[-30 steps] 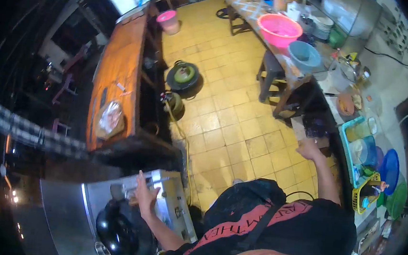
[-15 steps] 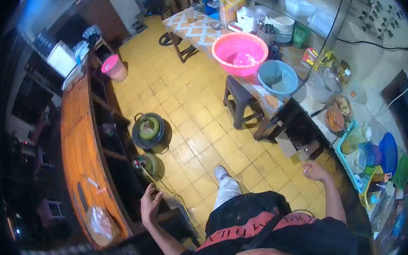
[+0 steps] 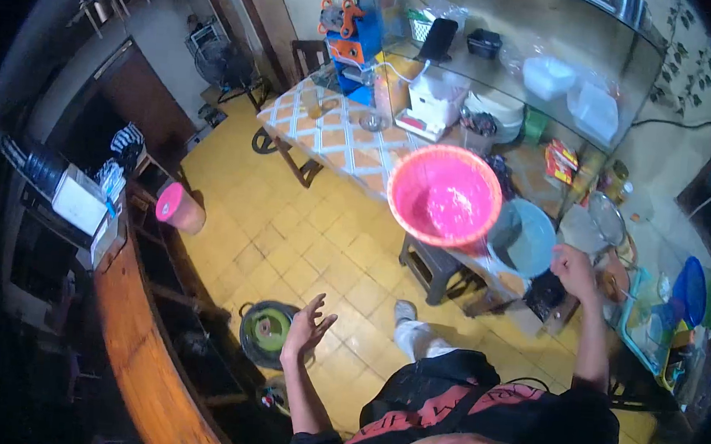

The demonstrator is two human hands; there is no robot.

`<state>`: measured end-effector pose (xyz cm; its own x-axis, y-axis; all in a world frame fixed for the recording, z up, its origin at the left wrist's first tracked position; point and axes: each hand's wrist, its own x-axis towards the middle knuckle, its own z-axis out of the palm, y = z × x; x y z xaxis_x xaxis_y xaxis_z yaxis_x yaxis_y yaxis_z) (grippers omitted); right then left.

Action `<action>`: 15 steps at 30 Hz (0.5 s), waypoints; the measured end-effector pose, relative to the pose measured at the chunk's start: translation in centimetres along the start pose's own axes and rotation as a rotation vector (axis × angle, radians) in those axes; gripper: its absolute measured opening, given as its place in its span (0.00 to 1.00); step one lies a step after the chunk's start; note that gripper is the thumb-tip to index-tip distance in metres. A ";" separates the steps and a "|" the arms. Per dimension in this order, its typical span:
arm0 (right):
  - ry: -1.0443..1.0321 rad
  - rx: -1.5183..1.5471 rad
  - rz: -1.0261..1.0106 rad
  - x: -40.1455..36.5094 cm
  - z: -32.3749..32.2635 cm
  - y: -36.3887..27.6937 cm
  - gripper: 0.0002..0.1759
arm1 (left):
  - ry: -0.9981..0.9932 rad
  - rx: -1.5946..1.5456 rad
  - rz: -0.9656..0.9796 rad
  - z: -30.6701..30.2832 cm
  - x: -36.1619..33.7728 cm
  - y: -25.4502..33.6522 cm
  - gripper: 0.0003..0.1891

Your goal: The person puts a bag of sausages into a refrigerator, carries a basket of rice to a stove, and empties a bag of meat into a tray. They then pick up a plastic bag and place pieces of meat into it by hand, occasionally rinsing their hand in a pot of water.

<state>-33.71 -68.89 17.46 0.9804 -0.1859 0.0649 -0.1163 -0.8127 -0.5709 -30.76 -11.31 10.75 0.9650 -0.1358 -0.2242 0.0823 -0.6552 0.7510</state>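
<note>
Apparently at reaching step near blue basin, with left grip apart; cannot tell closure of right grip; for holding, must close firmly.

Glare is shining in the pink basin, shadow is covering the left edge, and lens distortion is bowing the wooden counter nearby.
</note>
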 end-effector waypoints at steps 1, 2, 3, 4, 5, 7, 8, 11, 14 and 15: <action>0.178 0.024 -0.096 2.9 0.6 -1.2 0.11 | -0.016 0.035 -0.043 -0.9 2.6 -0.6 0.34; 0.189 0.028 -0.096 6.1 0.7 -2.7 0.11 | -0.014 0.041 -0.033 -1.7 5.4 -1.4 0.34; 0.260 0.042 -0.103 9.5 0.3 -4.8 0.11 | -0.020 0.017 -0.050 -2.6 8.0 -2.4 0.34; 0.322 0.062 -0.103 12.8 0.2 -6.7 0.11 | -0.031 0.001 -0.077 -3.8 9.9 -3.4 0.35; 0.348 -0.052 -0.173 16.9 -0.4 -8.0 0.12 | -0.040 0.013 -0.099 -5.1 12.0 -4.3 0.35; 0.438 -0.186 -0.257 24.8 -1.2 -10.4 0.13 | -0.017 0.072 -0.195 -7.0 15.9 -8.3 0.36; 0.505 -0.213 -0.278 28.9 -1.7 -11.4 0.13 | -0.007 0.145 -0.218 -8.0 17.6 -9.6 0.37; 0.552 -0.320 -0.301 39.1 -3.0 -15.4 0.13 | -0.027 0.263 -0.323 -10.6 22.5 -11.3 0.36; 0.661 -0.343 -0.340 47.1 -4.0 -19.9 0.15 | -0.077 0.230 -0.364 -11.4 27.7 -12.8 0.36; 0.645 -0.358 -0.298 50.2 -4.5 -20.5 0.16 | -0.115 0.250 -0.349 -11.4 29.9 -13.4 0.35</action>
<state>17.15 -64.03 36.08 0.7055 -0.1269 0.6973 -0.0153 -0.9864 -0.1639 -0.15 1.85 1.07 0.8551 0.0528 -0.5158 0.3218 -0.8341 0.4480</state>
